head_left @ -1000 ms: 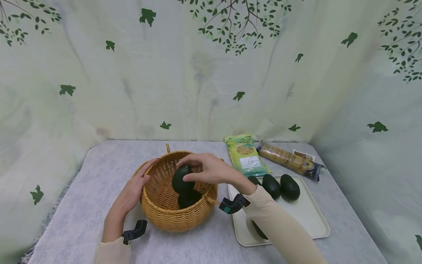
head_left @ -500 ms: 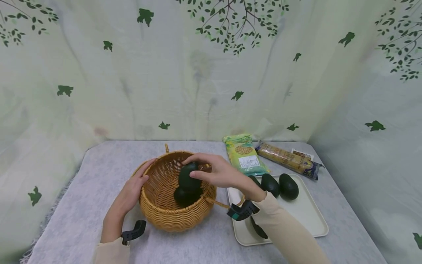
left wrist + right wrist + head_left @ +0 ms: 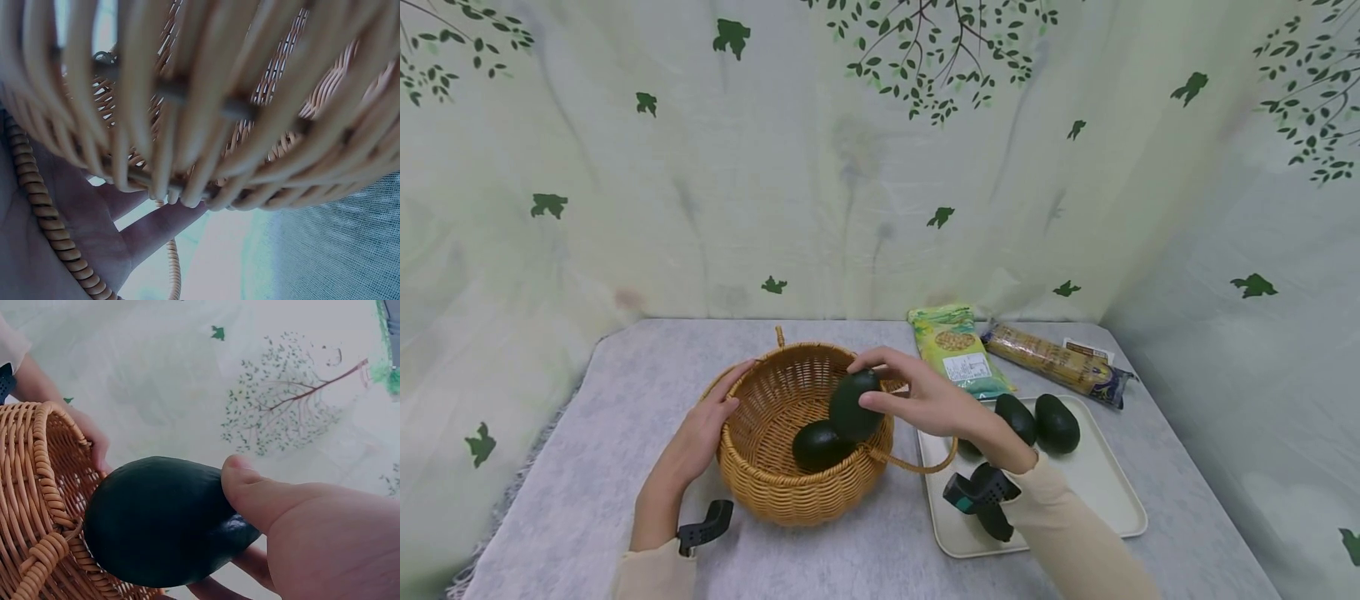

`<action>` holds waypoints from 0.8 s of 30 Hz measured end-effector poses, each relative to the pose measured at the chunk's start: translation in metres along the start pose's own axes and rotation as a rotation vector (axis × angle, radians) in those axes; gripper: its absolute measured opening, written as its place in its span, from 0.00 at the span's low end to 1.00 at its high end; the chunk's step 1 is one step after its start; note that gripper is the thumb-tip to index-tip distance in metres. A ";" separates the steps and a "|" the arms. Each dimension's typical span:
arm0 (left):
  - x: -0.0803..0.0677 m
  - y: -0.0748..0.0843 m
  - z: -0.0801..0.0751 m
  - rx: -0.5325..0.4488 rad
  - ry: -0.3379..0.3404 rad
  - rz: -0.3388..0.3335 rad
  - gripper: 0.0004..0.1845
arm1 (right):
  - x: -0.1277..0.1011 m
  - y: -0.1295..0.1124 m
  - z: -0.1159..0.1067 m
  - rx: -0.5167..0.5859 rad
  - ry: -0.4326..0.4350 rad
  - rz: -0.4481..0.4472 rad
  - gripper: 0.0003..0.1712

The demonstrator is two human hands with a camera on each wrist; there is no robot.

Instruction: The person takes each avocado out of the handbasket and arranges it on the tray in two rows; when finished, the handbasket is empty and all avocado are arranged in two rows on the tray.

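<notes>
Right hand [image 3: 936,402] pinching avocado [image 3: 854,405] over basket [image 3: 775,479] rim; left hand [image 3: 703,429] on basket's left side.

Near edge: sleeves, black wrist clips. Left fingers lying fairly straight against the wicker wall and rim, thumb on the outside, steadying, not curled round anything. Right thumb and fingers curled round the avocado, held clear above the basket's right rim, near the loop handle [image 3: 925,465]. Second avocado [image 3: 817,444] lying on the basket floor, just below and left of the held one. Right of basket: white tray [image 3: 1105,492] on the bench [image 3: 587,467], two avocados [image 3: 1037,421] side by side at its far end, another dark one partly hidden under the right wrist. Beyond tray: green packet [image 3: 958,350] and long wrapped pack [image 3: 1052,360], near the leaf-print curtain [image 3: 850,167].
</notes>
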State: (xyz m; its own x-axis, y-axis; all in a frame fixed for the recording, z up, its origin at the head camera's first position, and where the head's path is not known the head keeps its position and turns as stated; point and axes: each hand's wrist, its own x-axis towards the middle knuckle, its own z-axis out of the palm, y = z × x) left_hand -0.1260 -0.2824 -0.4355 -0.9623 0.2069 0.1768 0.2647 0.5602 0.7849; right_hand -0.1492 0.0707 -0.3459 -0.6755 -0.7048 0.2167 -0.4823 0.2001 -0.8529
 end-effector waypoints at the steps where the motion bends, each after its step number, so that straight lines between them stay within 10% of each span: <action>1: 0.000 0.000 0.000 0.000 0.000 0.001 0.27 | -0.002 -0.001 -0.001 0.004 0.004 0.005 0.20; 24: 0.000 -0.001 0.000 0.012 0.006 0.018 0.27 | -0.054 -0.004 -0.024 0.016 0.141 0.050 0.18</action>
State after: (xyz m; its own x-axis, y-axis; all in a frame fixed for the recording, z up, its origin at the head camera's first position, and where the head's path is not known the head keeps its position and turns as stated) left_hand -0.1262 -0.2831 -0.4366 -0.9578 0.2120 0.1940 0.2822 0.5659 0.7747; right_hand -0.1244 0.1248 -0.3431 -0.7708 -0.5912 0.2372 -0.4376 0.2209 -0.8716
